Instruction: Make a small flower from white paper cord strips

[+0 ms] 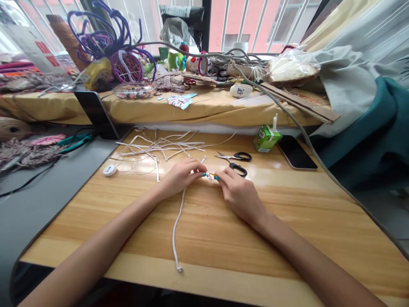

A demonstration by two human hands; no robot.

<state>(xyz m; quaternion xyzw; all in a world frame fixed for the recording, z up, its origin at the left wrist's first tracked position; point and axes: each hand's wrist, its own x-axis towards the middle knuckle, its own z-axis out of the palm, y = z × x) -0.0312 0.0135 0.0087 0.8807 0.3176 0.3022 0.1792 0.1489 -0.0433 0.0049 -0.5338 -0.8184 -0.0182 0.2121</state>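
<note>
My left hand [183,175] pinches a small white knotted piece of cord [209,175] above the middle of the table. A long tail of white cord [174,234] runs from under this hand toward the table's front edge. Close by on the right, my right hand [239,194] is closed, its fingertips around a thin gold-coloured tool [212,174] whose tip meets the knot; its exact kind is too small to tell. Teal spots show at the fingertips of both hands. Black-handled scissors [237,163] lie spread just beyond my right hand.
Loose white cords [159,147] lie tangled at the back left, near a small white round case [109,170]. A green drink carton [267,138] with a straw and a black phone [297,152] sit back right. A grey cable [306,136] crosses the right side. A cluttered ledge [211,108] stands behind.
</note>
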